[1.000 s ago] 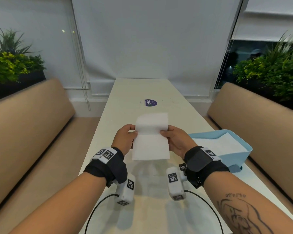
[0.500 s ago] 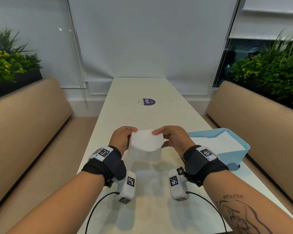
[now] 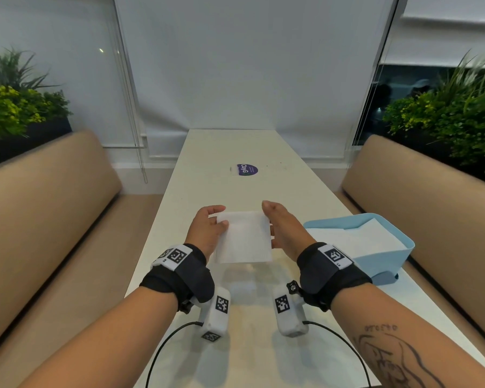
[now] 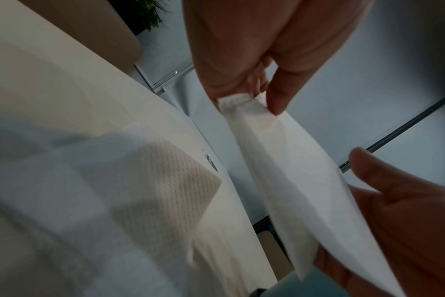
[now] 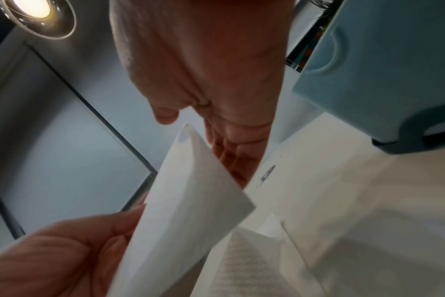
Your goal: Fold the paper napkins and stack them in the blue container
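A white paper napkin [image 3: 244, 239], folded to a small square, hangs above the table between both hands. My left hand [image 3: 221, 219] pinches its upper left corner between thumb and fingers [image 4: 275, 96]. My right hand [image 3: 275, 228] lies along its right edge with fingers [image 5: 229, 160] straight behind the sheet and the thumb just off it. The napkin [image 5: 191, 201] tilts on edge in the wrist views. The blue container [image 3: 387, 264] stands at the table's right edge with flat white napkins [image 3: 356, 236] inside. Loose unfolded napkins [image 4: 152, 180] lie on the table under the hands.
The long white table [image 3: 235, 147] runs away from me with a purple round sticker [image 3: 247, 170] at mid-length. Tan bench backs [image 3: 48, 208] flank it on both sides, with plants behind them. Wrist camera cables trail on the near tabletop.
The napkin's upper half has come down toward me, so the tall sheet is now a short square. My right hand slid from the top edge to the right side.
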`<state>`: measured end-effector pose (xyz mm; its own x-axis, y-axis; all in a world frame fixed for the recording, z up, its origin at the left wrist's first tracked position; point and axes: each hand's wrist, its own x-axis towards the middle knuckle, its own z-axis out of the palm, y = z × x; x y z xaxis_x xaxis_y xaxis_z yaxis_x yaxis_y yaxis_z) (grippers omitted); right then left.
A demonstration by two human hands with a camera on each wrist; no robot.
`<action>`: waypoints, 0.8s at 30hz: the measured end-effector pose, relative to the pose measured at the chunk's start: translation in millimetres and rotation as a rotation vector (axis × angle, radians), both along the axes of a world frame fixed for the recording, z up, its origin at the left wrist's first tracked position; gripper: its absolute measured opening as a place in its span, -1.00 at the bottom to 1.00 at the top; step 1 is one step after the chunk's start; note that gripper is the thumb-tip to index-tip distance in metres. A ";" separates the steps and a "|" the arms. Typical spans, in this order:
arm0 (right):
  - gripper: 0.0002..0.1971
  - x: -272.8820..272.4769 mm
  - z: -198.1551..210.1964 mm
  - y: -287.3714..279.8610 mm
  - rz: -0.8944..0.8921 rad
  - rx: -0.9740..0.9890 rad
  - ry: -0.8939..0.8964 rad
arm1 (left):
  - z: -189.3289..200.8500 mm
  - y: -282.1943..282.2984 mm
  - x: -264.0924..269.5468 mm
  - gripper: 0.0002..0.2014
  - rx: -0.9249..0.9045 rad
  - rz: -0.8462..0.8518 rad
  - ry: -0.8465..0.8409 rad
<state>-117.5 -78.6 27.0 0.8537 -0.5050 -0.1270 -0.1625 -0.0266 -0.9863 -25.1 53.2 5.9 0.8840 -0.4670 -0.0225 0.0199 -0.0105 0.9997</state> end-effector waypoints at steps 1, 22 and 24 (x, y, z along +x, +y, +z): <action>-0.58 0.6 -1.6 1.4 0.014 -0.033 0.043 | -1.6 -1.6 -0.5 -0.72 -0.002 0.008 0.004; -0.52 4.8 -15.1 4.6 0.111 -0.262 0.032 | -3.5 0.2 0.3 -0.74 0.057 0.032 -0.050; -0.61 4.6 -16.3 4.3 0.114 -0.260 0.003 | -4.2 0.7 -0.3 -0.75 0.072 0.025 -0.072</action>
<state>-112.9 -74.3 10.8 0.9066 -0.4219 -0.0086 -0.1470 -0.2968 -0.9436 -25.4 53.9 1.7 0.8959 -0.4442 0.0087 -0.0510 -0.0832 0.9952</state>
